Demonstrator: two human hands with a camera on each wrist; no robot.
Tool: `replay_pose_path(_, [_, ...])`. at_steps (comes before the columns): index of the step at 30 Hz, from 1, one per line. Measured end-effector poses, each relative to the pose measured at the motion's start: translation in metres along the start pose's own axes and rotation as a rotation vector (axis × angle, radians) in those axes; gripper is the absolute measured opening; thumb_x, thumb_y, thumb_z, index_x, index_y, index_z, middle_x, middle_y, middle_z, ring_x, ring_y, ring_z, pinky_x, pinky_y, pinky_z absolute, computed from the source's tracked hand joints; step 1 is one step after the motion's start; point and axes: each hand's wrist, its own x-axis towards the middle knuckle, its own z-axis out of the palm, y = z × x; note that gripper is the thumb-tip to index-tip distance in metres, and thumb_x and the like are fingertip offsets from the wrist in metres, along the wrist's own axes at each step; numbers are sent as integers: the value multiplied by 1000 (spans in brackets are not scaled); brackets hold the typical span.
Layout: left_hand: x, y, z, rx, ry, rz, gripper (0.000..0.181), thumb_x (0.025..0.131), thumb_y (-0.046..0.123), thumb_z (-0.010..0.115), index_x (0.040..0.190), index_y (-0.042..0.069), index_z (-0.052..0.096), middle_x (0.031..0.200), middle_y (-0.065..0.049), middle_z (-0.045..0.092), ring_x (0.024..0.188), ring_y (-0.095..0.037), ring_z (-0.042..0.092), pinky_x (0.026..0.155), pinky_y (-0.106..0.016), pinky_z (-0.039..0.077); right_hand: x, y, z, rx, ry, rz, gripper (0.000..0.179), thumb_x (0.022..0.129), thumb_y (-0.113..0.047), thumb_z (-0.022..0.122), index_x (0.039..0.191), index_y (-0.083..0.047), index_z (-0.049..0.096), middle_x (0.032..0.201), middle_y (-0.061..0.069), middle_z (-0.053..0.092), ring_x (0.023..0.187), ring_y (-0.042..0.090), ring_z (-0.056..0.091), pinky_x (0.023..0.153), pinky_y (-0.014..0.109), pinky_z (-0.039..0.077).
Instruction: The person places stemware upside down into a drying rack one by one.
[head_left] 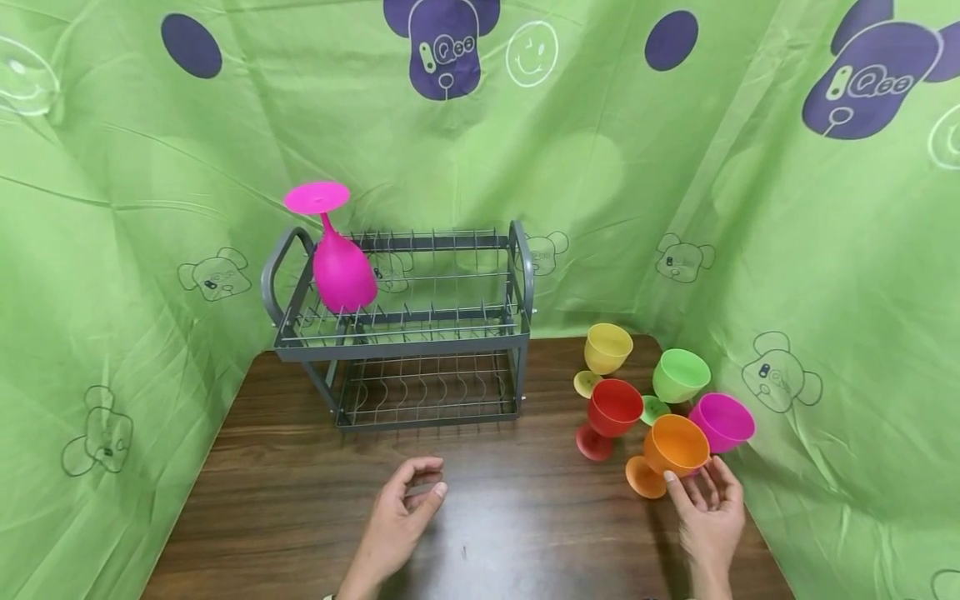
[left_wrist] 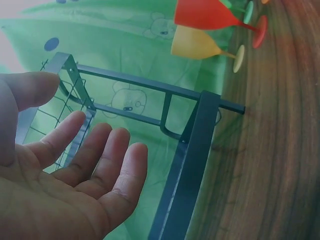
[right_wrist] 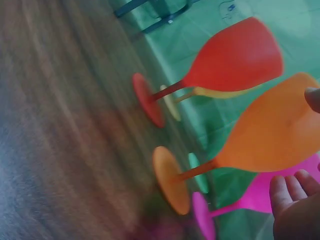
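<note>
My right hand [head_left: 708, 517] is at the orange goblet [head_left: 675, 446], its thumb by the near side of the bowl and its other fingers on the right. In the right wrist view, the fingertips [right_wrist: 281, 192] show just below the orange bowl, in front of the pink goblet [head_left: 722, 422]; contact is unclear. The red goblet [head_left: 615, 408], yellow goblet [head_left: 608, 348] and green goblet [head_left: 680, 375] stand upright close by. My left hand [head_left: 397, 521] hovers over the table before the rack, fingers loosely bent, holding nothing.
A grey two-tier dish rack [head_left: 405, 343] stands at the back left of the wooden table [head_left: 510, 525]. An upside-down pink goblet [head_left: 343, 275] sits at the left of its top tier. Green printed cloth [head_left: 600, 167] encloses the back and sides.
</note>
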Motion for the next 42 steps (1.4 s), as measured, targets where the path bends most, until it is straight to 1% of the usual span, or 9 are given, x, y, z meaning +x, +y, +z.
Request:
replay_pose_path(6, [-1, -2, 1, -1, 4, -7, 29, 97, 13, 77, 124, 22, 69, 128, 2, 70, 120, -28, 67, 96, -28, 61, 7, 18, 0, -104, -26, -25, 85, 75, 25, 81, 150, -4, 52, 134, -1, 59, 121, 11, 59, 91, 9, 56])
replay_pose_path(13, [0, -4, 0, 19, -3, -6, 30, 97, 16, 77, 125, 23, 69, 128, 2, 71, 120, -26, 67, 96, -31, 61, 11, 27, 2, -137, -39, -60, 84, 73, 21, 85, 147, -4, 54, 129, -1, 61, 115, 12, 60, 87, 8, 56])
replay_pose_path(17, [0, -6, 2, 19, -10, -17, 30, 97, 16, 77, 125, 24, 69, 128, 3, 71, 120, -25, 67, 95, -29, 61, 13, 32, 2, -164, -54, -65, 83, 73, 20, 86, 146, -4, 55, 127, -3, 63, 113, 11, 60, 86, 8, 55])
replay_pose_path(21, [-1, -6, 4, 14, -17, -20, 29, 97, 16, 77, 124, 23, 69, 127, 2, 71, 120, -29, 68, 94, -27, 60, 13, 35, 1, -175, -58, -74, 83, 72, 21, 86, 145, -4, 56, 125, -4, 64, 110, 10, 62, 84, 10, 56])
replay_pose_path(25, [-1, -5, 5, 16, -21, -19, 29, 97, 16, 77, 125, 22, 69, 126, 1, 71, 120, -29, 67, 94, -26, 60, 10, 33, 1, -173, -60, -81, 82, 71, 22, 86, 144, -3, 57, 124, -2, 64, 108, 11, 62, 82, 10, 58])
replay_pose_path(29, [0, -7, 4, 20, -17, -15, 29, 97, 17, 77, 124, 21, 69, 127, 1, 71, 118, -23, 67, 95, -26, 60, 7, 29, 2, -176, -64, -88, 80, 72, 21, 86, 143, -2, 57, 124, 0, 64, 107, 12, 63, 81, 11, 58])
replay_pose_path(36, [0, -8, 2, 21, -21, -12, 28, 98, 18, 76, 125, 21, 69, 127, 0, 70, 120, -29, 67, 94, -26, 60, 1, 18, 3, -217, -62, -98, 81, 72, 20, 87, 144, -2, 58, 124, -2, 64, 106, 10, 63, 82, 9, 57])
replay_pose_path(38, [0, -8, 1, 15, -14, -19, 28, 97, 17, 77, 124, 22, 69, 126, 1, 71, 120, -29, 67, 94, -26, 60, -2, 14, 4, -232, -70, -103, 82, 71, 20, 87, 144, -2, 58, 124, -2, 64, 106, 10, 63, 83, 9, 57])
replay_pose_path(42, [1, -9, -1, 24, -4, -2, 29, 97, 15, 77, 124, 21, 69, 126, 0, 71, 118, -26, 67, 94, -27, 61, -8, 3, 9, -256, -103, -144, 85, 70, 22, 86, 145, -2, 58, 125, -1, 64, 101, 9, 65, 85, 9, 57])
